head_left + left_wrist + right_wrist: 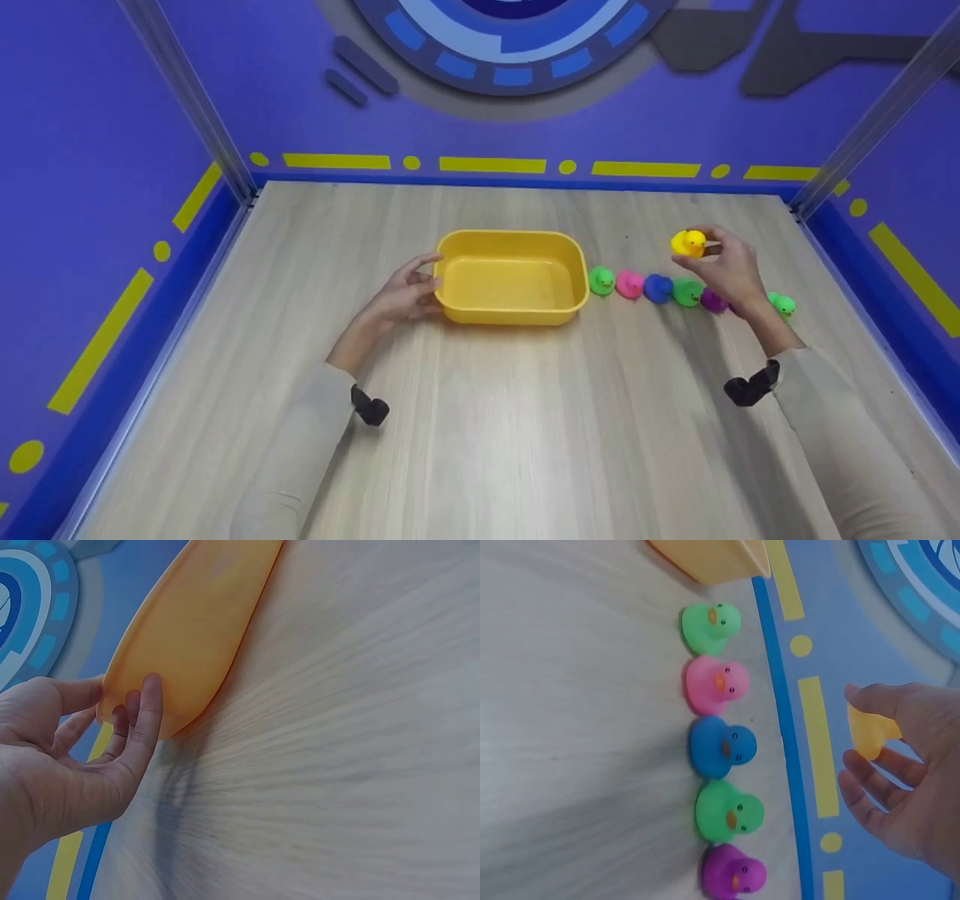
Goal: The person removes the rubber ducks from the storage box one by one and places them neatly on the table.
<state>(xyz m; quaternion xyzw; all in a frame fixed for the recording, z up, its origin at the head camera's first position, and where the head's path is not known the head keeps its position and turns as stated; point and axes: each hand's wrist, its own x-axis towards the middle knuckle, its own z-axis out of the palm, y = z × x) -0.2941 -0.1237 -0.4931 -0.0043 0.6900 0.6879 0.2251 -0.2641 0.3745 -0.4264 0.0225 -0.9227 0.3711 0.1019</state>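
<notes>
My right hand (731,270) pinches a yellow rubber duck (688,244) between thumb and fingers, raised above the table behind a row of ducks. In the right wrist view the thumb and fingers partly cover this duck (867,733). At the left end of a yellow plastic tub (512,315), my left hand (401,294) rests its fairly straight fingers against the outer wall and rim. The left wrist view has those fingertips (152,686) right at the tub's end wall (191,637).
Right of the tub runs a row of rubber ducks: light green (601,280), pink (629,284), blue (658,288), green (687,292) and purple (713,301). My right hand partly hides the row before another green duck (782,304). Blue panels (495,135) enclose the wooden table (487,420).
</notes>
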